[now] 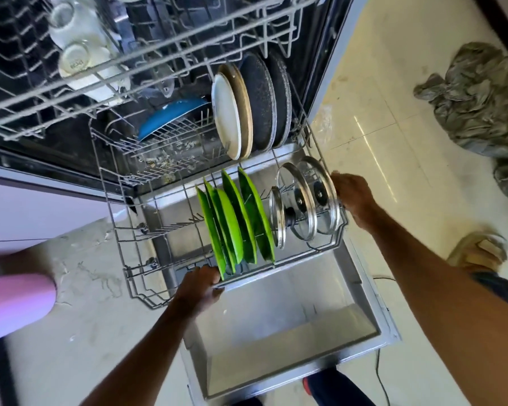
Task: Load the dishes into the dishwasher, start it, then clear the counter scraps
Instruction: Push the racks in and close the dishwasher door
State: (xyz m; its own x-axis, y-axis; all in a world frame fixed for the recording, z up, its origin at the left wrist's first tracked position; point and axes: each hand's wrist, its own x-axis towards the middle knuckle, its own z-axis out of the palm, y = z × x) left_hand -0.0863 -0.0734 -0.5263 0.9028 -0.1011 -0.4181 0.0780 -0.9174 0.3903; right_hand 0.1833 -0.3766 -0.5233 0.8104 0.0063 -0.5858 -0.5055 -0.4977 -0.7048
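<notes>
We note the left hand (201,288) curled round the front rail of the grey wire lower rack (121,230), and the right hand (354,197) gripping its right side rail. The rack sits over the open steel door (276,317), long axis running away from the hands into the tub. Between the hands, glossy green plates (232,224) and steel-rimmed glass lids (305,200) stand on edge. Beyond them are a white plate (228,118) and speckled dark plates (260,106); the upper rack (159,54) overhangs.

Lies open at the front left corner of the lower rack (143,230), low tines (176,226) only. Fills up along the front edge: green plates (235,224) on edge, then glass lids (305,197) at the right corner. Closes overhead at the back under the upper rack (170,45).
</notes>
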